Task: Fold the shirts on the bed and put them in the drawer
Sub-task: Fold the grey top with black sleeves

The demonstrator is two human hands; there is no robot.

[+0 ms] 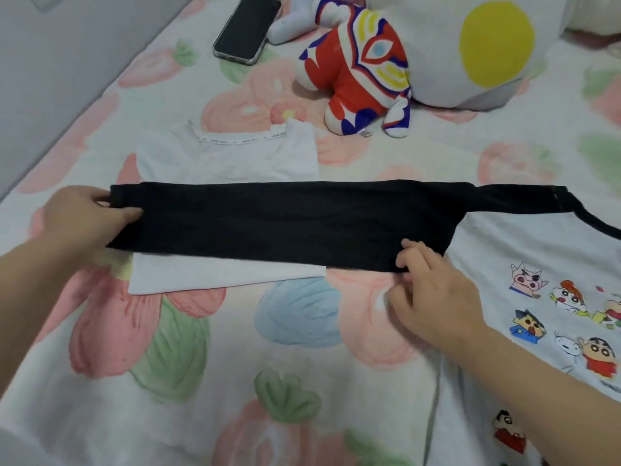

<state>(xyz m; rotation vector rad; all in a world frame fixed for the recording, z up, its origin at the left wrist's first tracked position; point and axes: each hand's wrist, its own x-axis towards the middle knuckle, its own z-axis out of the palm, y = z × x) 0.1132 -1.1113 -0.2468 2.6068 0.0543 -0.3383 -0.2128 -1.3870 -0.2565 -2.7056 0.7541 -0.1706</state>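
Black shirt: The black shirt (285,223), already narrowed into a long strip, stretches across the middle of the frame on the floral bed (302,364). Its left half lies over a folded white shirt (228,156).

Risk, strip: The strip is long and held only near its ends. If it is lifted unevenly to double it over, the middle is likely to sag and the layers could slide open.

Risk, white shirt: Dragging the black cloth rather than lifting it may rumple the folded white shirt beneath it.

Risk, right end: The strip's far right end rests on a cartoon-print shirt (537,264) at the right of the frame. A pull could catch that shirt and bunch it.

Left hand: The left hand (84,213) enters from the left edge and grips the strip's left end, thumb on top and fingers curled over the upper edge.

Right hand: The right hand (433,290) reaches in from the lower right, knuckles up, its curled fingers pinching the strip's lower edge short of the right end.

Drawer: The drawer is not in view, and all three shirts remain on the bed.

Also on the bed: A phone (247,26), a plush toy (359,72) and a pillow (487,45) lie along the top of the frame, well apart from the shirts.
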